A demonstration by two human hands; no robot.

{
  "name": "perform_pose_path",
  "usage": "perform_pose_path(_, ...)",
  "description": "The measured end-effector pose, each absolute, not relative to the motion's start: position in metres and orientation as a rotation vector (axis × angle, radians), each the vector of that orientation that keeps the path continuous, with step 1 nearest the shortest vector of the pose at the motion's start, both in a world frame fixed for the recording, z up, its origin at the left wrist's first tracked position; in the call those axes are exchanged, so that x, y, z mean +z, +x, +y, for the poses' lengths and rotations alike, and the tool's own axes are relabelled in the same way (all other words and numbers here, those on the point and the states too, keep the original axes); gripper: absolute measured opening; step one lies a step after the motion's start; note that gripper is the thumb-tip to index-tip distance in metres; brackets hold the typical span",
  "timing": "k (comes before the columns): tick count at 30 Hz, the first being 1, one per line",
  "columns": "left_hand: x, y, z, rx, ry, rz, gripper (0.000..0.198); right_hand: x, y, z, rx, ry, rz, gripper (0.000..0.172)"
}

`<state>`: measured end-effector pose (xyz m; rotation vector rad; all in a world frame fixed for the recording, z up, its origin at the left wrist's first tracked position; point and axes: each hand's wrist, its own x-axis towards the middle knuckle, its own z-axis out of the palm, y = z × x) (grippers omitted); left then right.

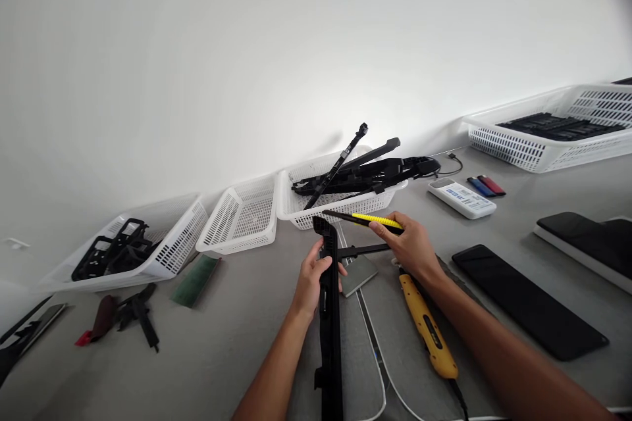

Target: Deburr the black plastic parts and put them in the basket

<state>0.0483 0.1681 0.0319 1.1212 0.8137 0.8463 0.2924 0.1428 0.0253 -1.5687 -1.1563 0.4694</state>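
Note:
My left hand (312,279) is wrapped round a long black plastic part (330,316) that runs from the table's near edge up to its bent top end. My right hand (412,247) pinches a yellow and black utility knife (368,220), its tip pointing left just above the top of the black part. A yellow electric screwdriver (427,327) lies on the table under my right forearm, with a cable running off toward me.
Several white mesh baskets line the wall: one with black parts (345,200), one bare inside (241,217), one at left (148,256), a large one at far right (548,138). A white remote-like device (461,197), two lighters (486,185), black flat panels (528,302) and a green pad (195,281) lie around.

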Motion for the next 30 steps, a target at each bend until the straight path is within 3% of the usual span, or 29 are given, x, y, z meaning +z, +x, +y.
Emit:
perform_pose_path(17, 0.032, 0.047, 0.169, 0.947, 1.121, 0.798, 0.092, 0.027, 0.289, 0.141, 0.455, -1.577, -1.114, 0.061)
perform_pose_path(25, 0.028, 0.047, 0.170, 0.962, 1.228, 0.754, 0.106, 0.029, 0.282, 0.140, 0.540, -1.477, -1.245, 0.052)
perform_pose_path(30, 0.013, 0.051, 0.170, 0.839, 1.443, 1.006, 0.070, 0.027, 0.269, 0.138, 0.624, -1.466, -1.383, 0.037)
